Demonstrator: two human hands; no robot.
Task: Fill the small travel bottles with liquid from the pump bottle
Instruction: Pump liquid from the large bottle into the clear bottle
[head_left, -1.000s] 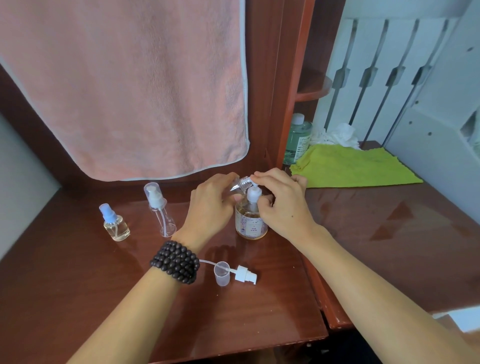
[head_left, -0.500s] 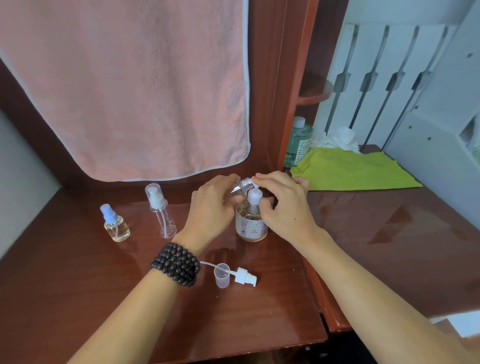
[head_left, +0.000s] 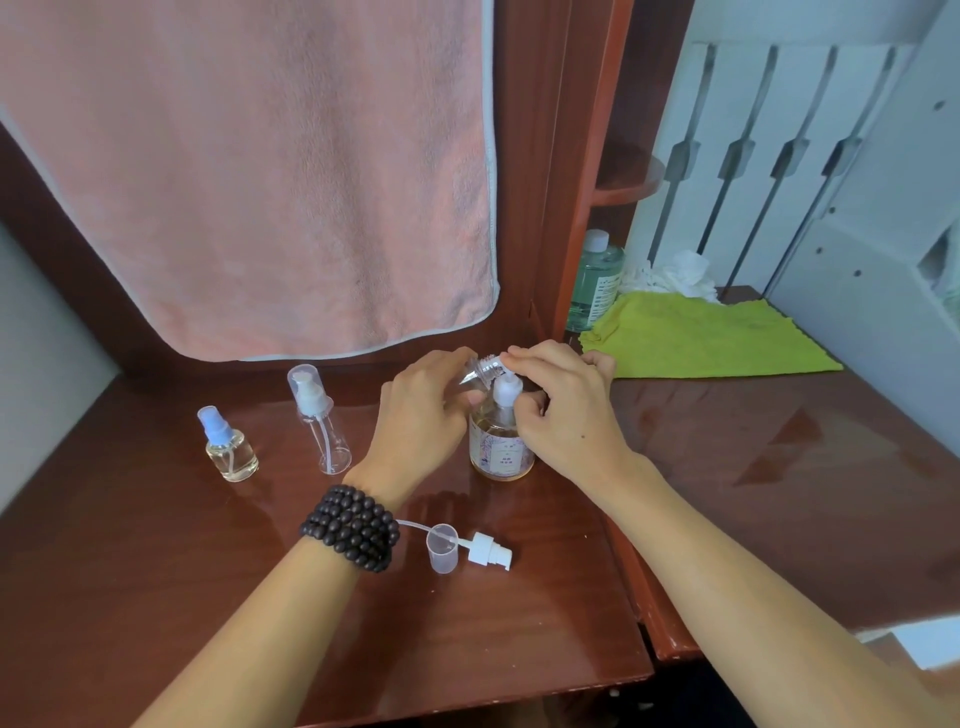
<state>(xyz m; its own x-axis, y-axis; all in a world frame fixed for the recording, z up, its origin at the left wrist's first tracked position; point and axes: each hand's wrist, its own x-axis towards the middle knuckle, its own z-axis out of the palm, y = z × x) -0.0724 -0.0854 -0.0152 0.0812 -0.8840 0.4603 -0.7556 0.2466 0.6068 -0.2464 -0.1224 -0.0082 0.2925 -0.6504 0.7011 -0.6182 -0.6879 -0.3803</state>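
Holding a small travel bottle (head_left: 480, 368) tilted, neck toward the pump bottle's (head_left: 501, 436) spout, the left hand (head_left: 421, 415) grips it just left. Right hand (head_left: 563, 400) presses the pump head, fingers curled round it.

The left hand (head_left: 421, 410) covers most of the small clear bottle (head_left: 480, 370) it holds tilted, so its body and fill level cannot be seen. The right hand (head_left: 563, 410) hides the pump bottle (head_left: 500, 447)'s nozzle and right shoulder, and the label print is too small to read. A wooden post hides the left side of the green bottle (head_left: 597, 280), and the pink towel (head_left: 249, 171) runs off the top edge.
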